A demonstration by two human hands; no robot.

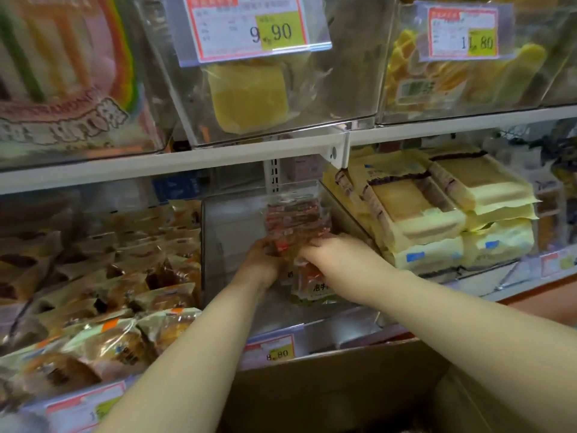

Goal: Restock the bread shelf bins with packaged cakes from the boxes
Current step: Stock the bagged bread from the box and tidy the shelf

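– Clear film, red print: the cake pack (295,218). Where?
– Inside the middle bin (218,232), upright, toward its back. A second pack (313,287) lies low in the bin, just in front.
– Grip?
– Left hand (259,264) curled round the upright pack's lower left corner. Right hand (332,254), fingers bent over its lower right edge. Both grips closed on it.
– Around the bin?
– Left of it, brown cakes (109,276) heaped. Right of it, yellow loaves (437,214) stacked. On its front lip, a price tag (270,351) reading 8.80. Below it, an open cardboard box (343,389); both forearms cross above the box.
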